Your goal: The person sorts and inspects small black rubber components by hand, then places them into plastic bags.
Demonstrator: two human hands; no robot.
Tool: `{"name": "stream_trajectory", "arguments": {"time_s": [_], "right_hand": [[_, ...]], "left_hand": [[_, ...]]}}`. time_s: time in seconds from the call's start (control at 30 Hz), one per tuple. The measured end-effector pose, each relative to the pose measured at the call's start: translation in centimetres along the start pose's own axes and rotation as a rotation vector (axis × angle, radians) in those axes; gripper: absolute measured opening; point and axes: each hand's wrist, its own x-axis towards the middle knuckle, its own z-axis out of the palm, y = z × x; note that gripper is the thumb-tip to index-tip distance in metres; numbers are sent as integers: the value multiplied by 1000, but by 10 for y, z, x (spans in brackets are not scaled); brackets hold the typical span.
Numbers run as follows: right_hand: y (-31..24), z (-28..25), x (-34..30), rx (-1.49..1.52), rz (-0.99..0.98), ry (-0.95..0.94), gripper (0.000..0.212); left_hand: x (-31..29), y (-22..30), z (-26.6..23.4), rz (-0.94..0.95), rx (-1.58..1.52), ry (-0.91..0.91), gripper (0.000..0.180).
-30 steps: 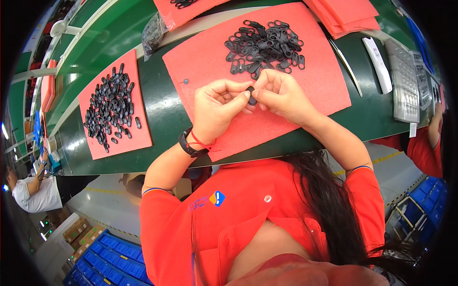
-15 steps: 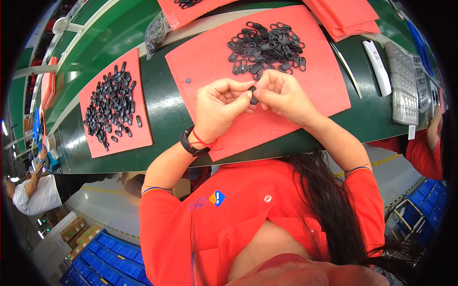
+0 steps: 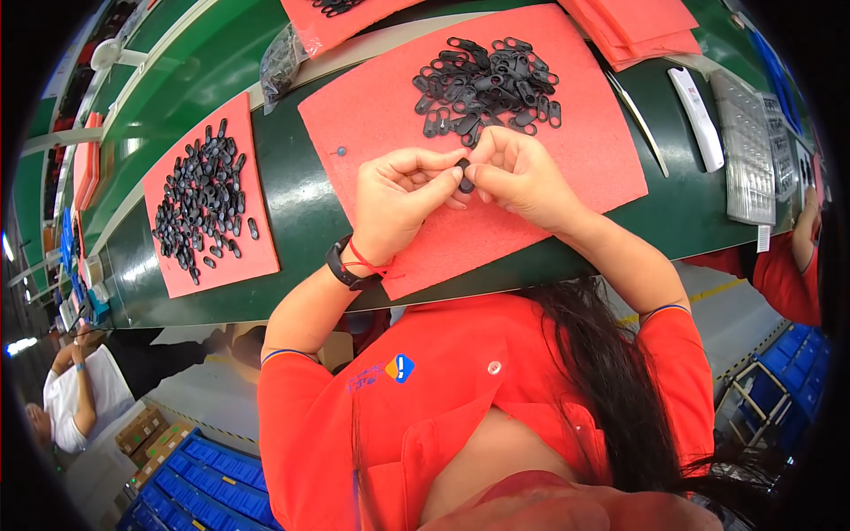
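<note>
My left hand (image 3: 400,196) and my right hand (image 3: 524,180) meet over a pink foam sheet (image 3: 580,168). Between their fingertips is a small black oval plastic piece (image 3: 466,176), pinched from both sides; the fingers partly cover it. Just beyond the hands lies a heap of black ring-ended plastic pieces (image 3: 487,84) on the same sheet. A small blue-grey round-headed pin (image 3: 341,151) sits near the sheet's left edge. To the left, a second pink sheet (image 3: 264,252) carries many small black oval pieces (image 3: 208,199).
Around the sheets shows the green tabletop (image 3: 297,177). A clear bag of dark parts (image 3: 282,66) lies far left. Stacked pink sheets (image 3: 642,31), a curved pale strip (image 3: 639,124), a white handheld tool (image 3: 698,119) and clear plastic trays (image 3: 745,150) are on the right. Other people stand at both sides.
Both hands keep their pinch on the small black piece, with barely any finger movement. The whole view has shifted slightly. The person at far left has changed posture.
</note>
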Motion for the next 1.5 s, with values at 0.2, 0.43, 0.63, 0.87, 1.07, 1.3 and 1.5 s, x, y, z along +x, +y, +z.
{"name": "stream_trajectory", "arguments": {"time_s": [0.2, 0.43, 0.63, 0.87, 1.07, 1.3, 1.5], "right_hand": [[-4, 1, -1, 21, 1, -11, 17], [-2, 2, -2, 7, -7, 6, 17], [-5, 0, -2, -26, 19, -20, 16], [-2, 0, -2, -16, 14, -23, 13], [-1, 1, 0, -17, 21, -9, 14], [-8, -2, -2, -5, 68, -17, 12], [-11, 10, -7, -174, -171, 117, 18]], "left_hand": [[1, 4, -3, -6, -11, -51, 18], [0, 3, -2, -20, -10, -43, 17], [0, 4, -2, -55, 2, -23, 17], [1, 4, -3, -87, -3, -38, 16], [2, 3, -4, -98, 3, -40, 15], [2, 6, -3, -74, -13, -30, 15], [2, 11, -2, 42, 15, 57, 17]]}}
